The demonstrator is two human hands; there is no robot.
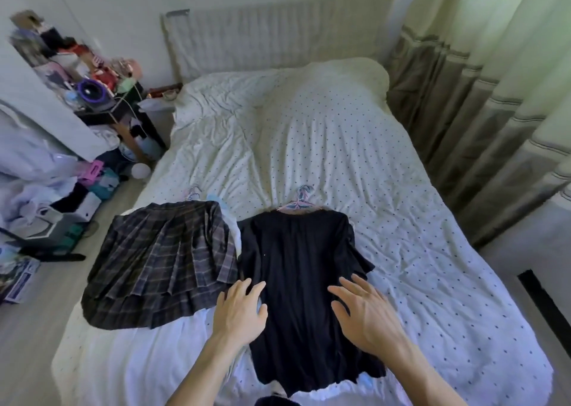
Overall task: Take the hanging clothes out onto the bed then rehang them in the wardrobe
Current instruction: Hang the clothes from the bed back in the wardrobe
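A black top (pixel 296 269) lies flat on the bed (pixel 355 146) on a pink hanger (pixel 298 203), its hook pointing toward the pillow end. To its left lies a grey plaid pleated skirt (pixel 160 266) on a pale hanger (pixel 193 193). White fabric shows under the black top's lower edge. My left hand (pixel 239 308) is over the top's left edge, fingers spread and holding nothing. Over the top's right side, my right hand (pixel 363 308) also has straight, spread fingers. The wardrobe is out of view.
A cluttered black side table (pixel 123 102) stands at the bed's left, with bags and boxes (pixel 55 217) piled on the floor below it. Curtains (pixel 482 96) hang along the right side. A radiator (pixel 272 31) is on the far wall.
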